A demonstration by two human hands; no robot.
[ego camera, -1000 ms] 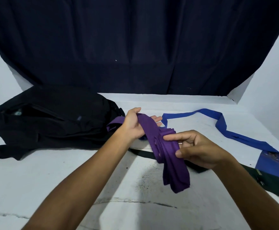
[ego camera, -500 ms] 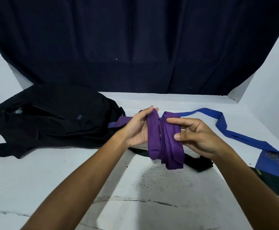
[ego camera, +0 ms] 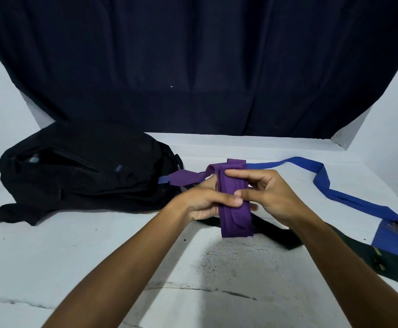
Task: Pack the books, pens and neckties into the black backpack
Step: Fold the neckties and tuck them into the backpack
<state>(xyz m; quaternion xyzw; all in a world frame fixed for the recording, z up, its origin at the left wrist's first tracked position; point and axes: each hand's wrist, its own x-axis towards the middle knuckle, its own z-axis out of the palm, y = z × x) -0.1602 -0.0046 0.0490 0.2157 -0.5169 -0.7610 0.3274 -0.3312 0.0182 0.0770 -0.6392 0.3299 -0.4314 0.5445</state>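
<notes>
A purple necktie [ego camera: 234, 204] is folded into a flat bundle above the middle of the table. My left hand [ego camera: 200, 202] grips it from the left, thumb across its front. My right hand [ego camera: 268, 197] pinches it from the right, fingers over the top fold. The tie's loose tail trails left toward the black backpack [ego camera: 86, 174], which lies on its side at the left with its zip opening gaping. A blue necktie [ego camera: 323, 183] snakes across the right of the table. Under my hands and off to the right runs a black necktie [ego camera: 283, 237].
The white table [ego camera: 75, 261] has cracks near its front edge. A dark curtain [ego camera: 193, 67] hangs behind the table. White walls close in at both sides. Something small and pale shows inside the backpack's opening.
The hanging end of the purple necktie has been folded up into a shorter, tighter bundle. Both hands have closed in on it and lifted it slightly.
</notes>
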